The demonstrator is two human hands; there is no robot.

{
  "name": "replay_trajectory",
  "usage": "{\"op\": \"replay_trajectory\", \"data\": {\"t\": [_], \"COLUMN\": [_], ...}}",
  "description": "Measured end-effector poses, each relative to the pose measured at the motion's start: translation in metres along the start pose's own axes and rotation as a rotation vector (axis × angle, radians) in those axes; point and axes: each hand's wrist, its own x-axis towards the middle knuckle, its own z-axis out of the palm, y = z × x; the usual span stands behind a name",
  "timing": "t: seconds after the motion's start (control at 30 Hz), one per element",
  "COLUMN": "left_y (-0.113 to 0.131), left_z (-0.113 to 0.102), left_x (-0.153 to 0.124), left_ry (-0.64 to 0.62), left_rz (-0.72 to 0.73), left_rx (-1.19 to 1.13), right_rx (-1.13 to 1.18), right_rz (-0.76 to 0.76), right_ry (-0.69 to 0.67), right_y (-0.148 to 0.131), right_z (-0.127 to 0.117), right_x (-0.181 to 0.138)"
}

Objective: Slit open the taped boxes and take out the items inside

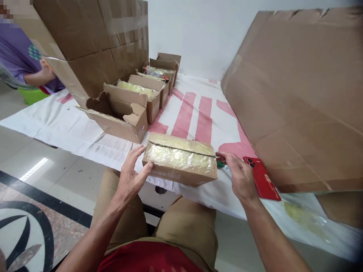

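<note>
A small cardboard box (pixel 184 176) sits at the table's front edge, its top flap partly folded over packs in clear, yellowish plastic wrap (pixel 181 156). My left hand (pixel 132 173) grips its left end, thumb on the front corner and fingers along the side. At the right end, my right hand (pixel 241 173) has its fingers pinched together close to the upper corner of the box. What they hold, if anything, is too small to make out. A green object (pixel 220 164) is partly hidden between that hand and the box.
An open cardboard box (pixel 119 122) stands at left, with several filled boxes (pixel 154 102) in a row behind it. Large cartons (pixel 306 98) flank the cloth-covered table (pixel 110 151). A red phone (pixel 262 179) lies right. Someone in a purple sleeve (pixel 17 56) is at far left.
</note>
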Motion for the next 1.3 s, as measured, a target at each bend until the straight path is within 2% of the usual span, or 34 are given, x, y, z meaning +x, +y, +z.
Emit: {"op": "replay_trajectory", "data": {"t": [0.07, 0.13, 0.27, 0.33, 0.43, 0.47, 0.6, 0.73, 0.77, 0.87, 0.97, 1.1, 1.23, 1.3], "left_y": [0.002, 0.002, -0.003, -0.007, -0.012, -0.012, -0.013, -0.013, -0.014, -0.019, -0.027, -0.029, -0.023, -0.021], "left_z": [0.004, 0.009, 0.014, 0.013, 0.009, 0.008, 0.009, 0.014, 0.015, 0.017, 0.018, 0.021, 0.022, 0.023], "left_x": [-0.004, -0.007, -0.008, -0.008, -0.009, -0.009, -0.008, 0.001, 0.004, 0.013, 0.015, 0.011, 0.008, 0.007], "left_ry": [0.052, 0.085, 0.087, 0.066, 0.052, 0.053, 0.028, 0.052, 0.062, 0.047, 0.020, 0.045, 0.061, 0.068], "left_rz": [0.041, 0.037, -0.043, -0.059, -0.050, -0.042, -0.013, 0.042, 0.062, 0.112, 0.129, 0.118, 0.100, 0.091], "left_rx": [0.027, -0.004, -0.233, -0.284, -0.292, -0.299, -0.328, -0.311, -0.297, -0.269, -0.282, -0.285, -0.254, -0.250], "right_rx": [0.056, 0.012, 0.094, 0.148, 0.122, 0.118, 0.067, -0.169, -0.239, -0.423, -0.558, -0.669, -0.712, -0.729], "right_rz": [-0.051, -0.082, -0.131, -0.203, -0.344, -0.376, -0.327, -0.328, -0.345, -0.399, -0.420, -0.458, -0.533, -0.578], "right_ry": [0.011, 0.008, 0.072, -0.025, -0.308, -0.358, -0.359, -0.626, -0.657, -0.555, -0.469, -0.521, -0.502, -0.583], "right_y": [-0.023, -0.039, -0.046, -0.044, -0.048, -0.051, -0.073, -0.095, -0.099, -0.101, -0.091, -0.080, -0.095, -0.104], "right_z": [-0.005, -0.003, 0.002, -0.003, -0.020, -0.026, -0.030, -0.009, -0.004, 0.011, 0.023, 0.034, 0.036, 0.036], "right_x": [-0.017, -0.028, -0.043, -0.050, -0.055, -0.054, -0.033, -0.005, 0.002, 0.019, 0.038, 0.057, 0.058, 0.057]}}
